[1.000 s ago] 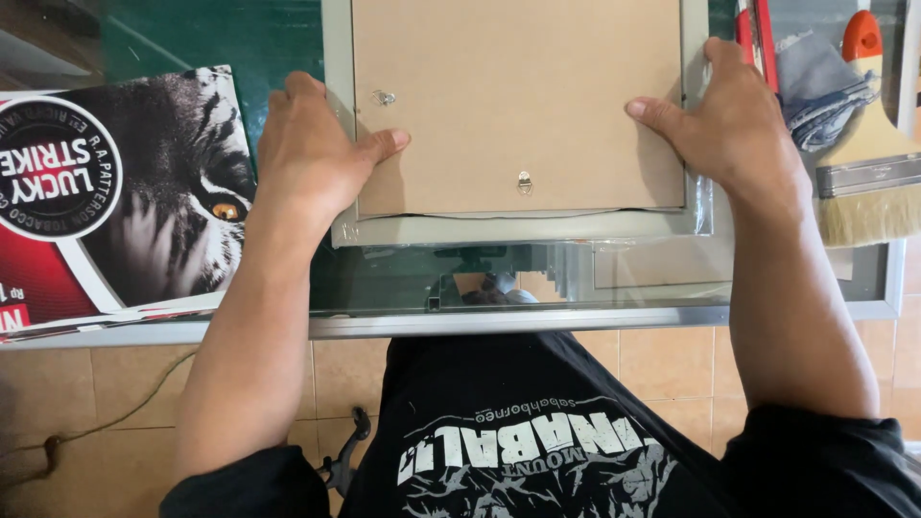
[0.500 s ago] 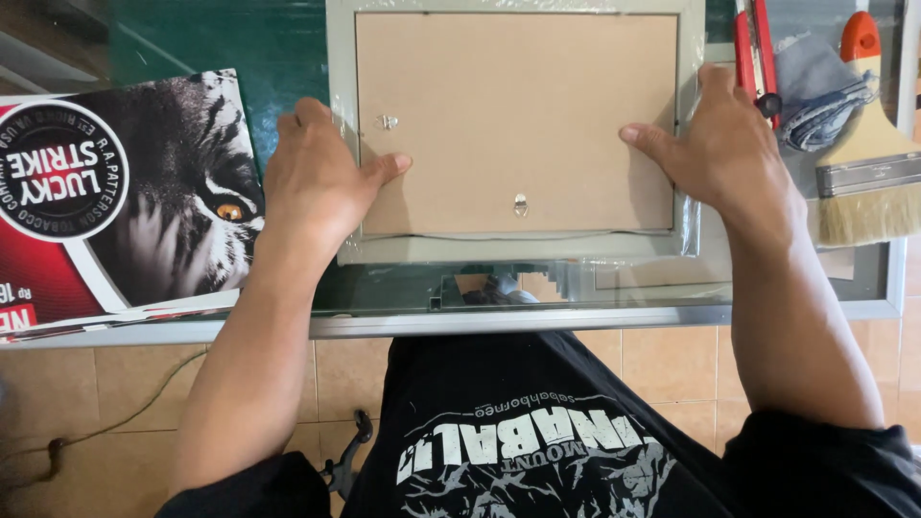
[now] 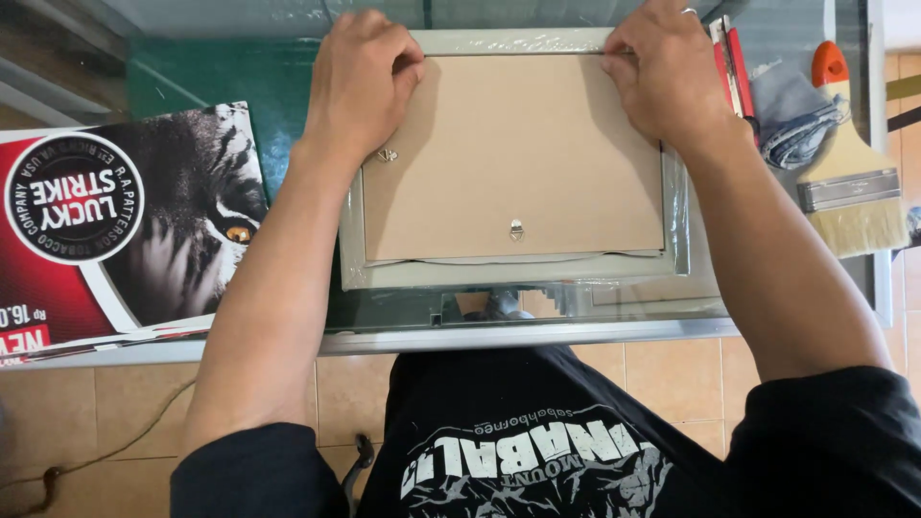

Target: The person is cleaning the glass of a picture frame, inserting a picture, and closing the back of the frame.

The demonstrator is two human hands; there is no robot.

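Observation:
A pale grey picture frame (image 3: 518,272) lies face down on a glass table, its brown backing board (image 3: 513,158) facing up with two small metal hangers. My left hand (image 3: 363,82) rests on the board's far left corner, fingers curled down onto the frame's top edge. My right hand (image 3: 662,72) presses on the far right corner the same way. Neither hand lifts anything; both bear on the board and frame.
A large printed poster (image 3: 125,225) with a tiger face lies at the left. At the right lie a wide paintbrush with an orange handle (image 3: 849,182), a folded blue cloth (image 3: 791,115) and a red tool (image 3: 734,67). The table's metal front edge (image 3: 460,338) runs near my lap.
Both hands have slid from the frame's near side corners up to its far corners. The frame has stayed in place on the table.

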